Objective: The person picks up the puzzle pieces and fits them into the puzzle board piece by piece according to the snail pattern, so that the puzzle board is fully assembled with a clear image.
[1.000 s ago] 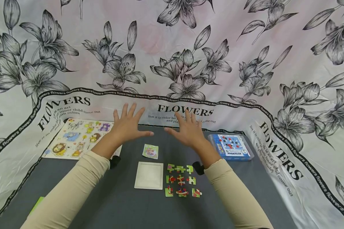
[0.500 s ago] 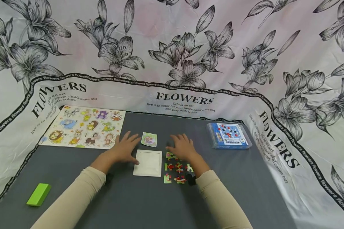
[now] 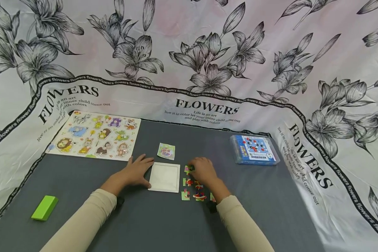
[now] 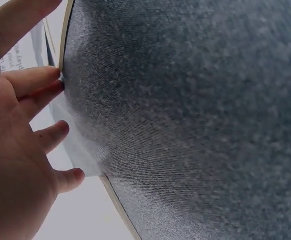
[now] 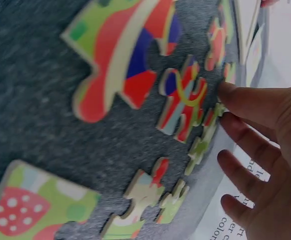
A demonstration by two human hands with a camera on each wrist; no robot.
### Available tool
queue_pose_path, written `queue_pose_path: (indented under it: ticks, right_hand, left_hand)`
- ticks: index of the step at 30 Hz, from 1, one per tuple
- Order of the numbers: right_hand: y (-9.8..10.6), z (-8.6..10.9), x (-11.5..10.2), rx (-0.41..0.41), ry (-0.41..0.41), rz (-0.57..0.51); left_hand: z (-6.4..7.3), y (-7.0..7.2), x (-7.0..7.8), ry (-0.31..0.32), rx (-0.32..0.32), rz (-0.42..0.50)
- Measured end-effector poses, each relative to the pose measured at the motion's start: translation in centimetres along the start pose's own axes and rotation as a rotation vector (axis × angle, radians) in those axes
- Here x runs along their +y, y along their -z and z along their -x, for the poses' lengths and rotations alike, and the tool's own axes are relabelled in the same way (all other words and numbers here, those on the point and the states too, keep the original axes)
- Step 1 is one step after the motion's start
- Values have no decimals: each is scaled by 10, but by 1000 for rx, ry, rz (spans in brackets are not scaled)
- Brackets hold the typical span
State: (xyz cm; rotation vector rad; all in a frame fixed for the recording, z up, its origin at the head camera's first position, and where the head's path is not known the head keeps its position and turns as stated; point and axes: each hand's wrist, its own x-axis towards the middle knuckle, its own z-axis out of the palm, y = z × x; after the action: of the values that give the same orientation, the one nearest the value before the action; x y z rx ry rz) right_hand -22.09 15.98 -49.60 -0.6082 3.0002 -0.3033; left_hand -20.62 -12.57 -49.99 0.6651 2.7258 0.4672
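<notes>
A pale, square, shallow puzzle tray (image 3: 164,177) lies in the middle of the grey table. At its left edge rests my left hand (image 3: 134,171), fingers spread and thumb near the front corner; in the left wrist view its fingertips touch the tray's thin edge. Colourful jigsaw pieces (image 3: 199,195) lie in rows to the right. Over their back row is my right hand (image 3: 204,170), palm down, hiding some of them. Its thumb and index fingertips pinch the end of a green puzzle piece (image 5: 201,142) in the right wrist view.
A small picture card (image 3: 166,151) lies behind the tray. An animal puzzle board (image 3: 94,136) is at the back left, a blue plastic case (image 3: 255,149) at the back right. A green block (image 3: 45,208) sits at the front left. Flowered cloth rises behind the table.
Both hands have come down from the raised, spread pose. The left has settled on the tray's left edge; the right has lowered onto the back-row pieces and drawn its fingers together.
</notes>
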Motion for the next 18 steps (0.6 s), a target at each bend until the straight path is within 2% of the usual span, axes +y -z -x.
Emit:
queue_pose_path:
  ticks: [3,13,18]
  right_hand:
    - [1,1,1,35,6,12]
    - [1,0,-2,37,9,26]
    - [-2,1,-3,34,12,28]
  left_hand:
    - [-3,2,0,-9,1,-9]
    - [-3,4,0,-45,7,6]
    - [-2,3,1,-46,-13,11]
